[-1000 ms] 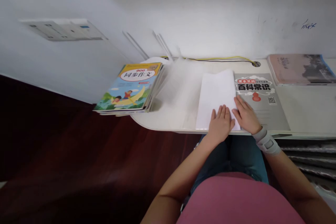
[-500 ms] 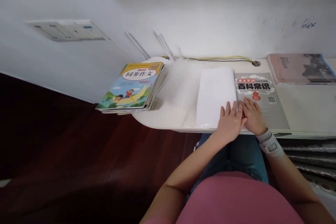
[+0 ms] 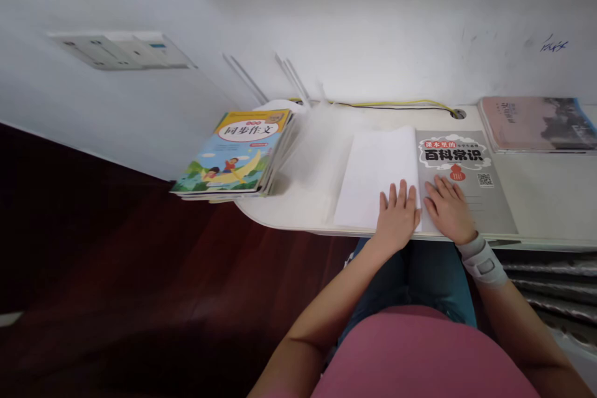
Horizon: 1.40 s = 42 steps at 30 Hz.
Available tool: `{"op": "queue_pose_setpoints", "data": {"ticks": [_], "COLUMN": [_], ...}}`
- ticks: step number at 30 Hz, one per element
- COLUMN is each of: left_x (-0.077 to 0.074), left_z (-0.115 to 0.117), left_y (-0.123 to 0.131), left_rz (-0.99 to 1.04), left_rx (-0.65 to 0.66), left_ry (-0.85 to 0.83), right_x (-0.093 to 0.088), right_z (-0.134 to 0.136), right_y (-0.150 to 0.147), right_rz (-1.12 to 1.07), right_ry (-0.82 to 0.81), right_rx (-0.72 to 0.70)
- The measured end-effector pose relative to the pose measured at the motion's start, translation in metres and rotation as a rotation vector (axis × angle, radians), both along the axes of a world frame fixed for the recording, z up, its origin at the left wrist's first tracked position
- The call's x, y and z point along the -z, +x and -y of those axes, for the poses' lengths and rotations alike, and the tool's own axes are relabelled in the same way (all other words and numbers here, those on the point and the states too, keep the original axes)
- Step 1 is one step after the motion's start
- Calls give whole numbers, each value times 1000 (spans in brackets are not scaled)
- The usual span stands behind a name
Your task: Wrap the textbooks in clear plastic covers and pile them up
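Note:
A grey book with black characters on its cover lies on the white desk in front of me. A white sheet is folded out from the book's left edge. My left hand lies flat on the sheet's lower right corner, fingers stretched out. My right hand rests flat on the grey cover beside it, fingers extended. A grey band wraps my right wrist. Clear plastic film lies to the left of the sheet.
A stack of colourful books sits at the desk's left end, overhanging the edge. A pink-covered book lies at the far right. A yellow cable runs along the wall. Dark wooden floor lies to the left.
My left hand slid right over the sheet, then settled slightly left. The white sheet now spreads wider to the left. My right hand shifted onto the grey cover.

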<state>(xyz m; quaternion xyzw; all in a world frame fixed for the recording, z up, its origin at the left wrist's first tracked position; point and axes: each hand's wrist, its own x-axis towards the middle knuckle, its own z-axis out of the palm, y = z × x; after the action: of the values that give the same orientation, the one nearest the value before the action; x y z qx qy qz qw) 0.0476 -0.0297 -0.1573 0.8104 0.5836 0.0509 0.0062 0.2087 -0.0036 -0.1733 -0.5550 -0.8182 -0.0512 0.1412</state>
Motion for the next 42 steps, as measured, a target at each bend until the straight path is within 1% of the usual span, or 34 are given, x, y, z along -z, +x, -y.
{"op": "queue_pose_setpoints", "data": {"ticks": [5,10,15,18,21,24,26,28,30,32,35,37,38,40,42], "left_x": [8,7,8,9,7,-1,-9,-17,-24,-28,-31,-32,-32,-32,-34], "left_z": [3,2,2,2,3,3,1,-3,-8,-13,-16,-14,-13,-11,-11], "left_y": [0,-4,-5,-5,-9,-26,-47,-72,-98,-120,-144,-152,-155,-156,-155], "left_rz": [-6,-39,-58,-47,-20,26,51,58,52,40,65,193,312,634,984], "left_rx": [0,15,13,14,28,30,-56,-218,-384,-502,-588,-632,-645,-648,-629], "left_ry": [47,44,51,61,61,91,147,205,230,185,14,-59,-69,-71,-88], "right_x": [2,-1,-6,-7,-10,-19,-27,-33,-35,-31,-17,-9,-7,-7,-12], "right_z": [0,1,1,2,4,-3,-17,-39,-61,-77,-82,-78,-76,-72,-70], "right_y": [0,0,0,1,-2,-10,-19,-31,-43,-54,-63,-65,-64,-63,-63], "right_rz": [16,14,8,17,48,76,74,57,36,24,29,39,43,51,62], "right_ry": [20,16,-40,-45,-54,-105,-175,-261,-332,-360,-314,-274,-264,-265,-288], "right_rx": [0,-11,-99,-103,-90,-65,-40,-28,-35,-52,-79,-106,-118,-128,-127]}}
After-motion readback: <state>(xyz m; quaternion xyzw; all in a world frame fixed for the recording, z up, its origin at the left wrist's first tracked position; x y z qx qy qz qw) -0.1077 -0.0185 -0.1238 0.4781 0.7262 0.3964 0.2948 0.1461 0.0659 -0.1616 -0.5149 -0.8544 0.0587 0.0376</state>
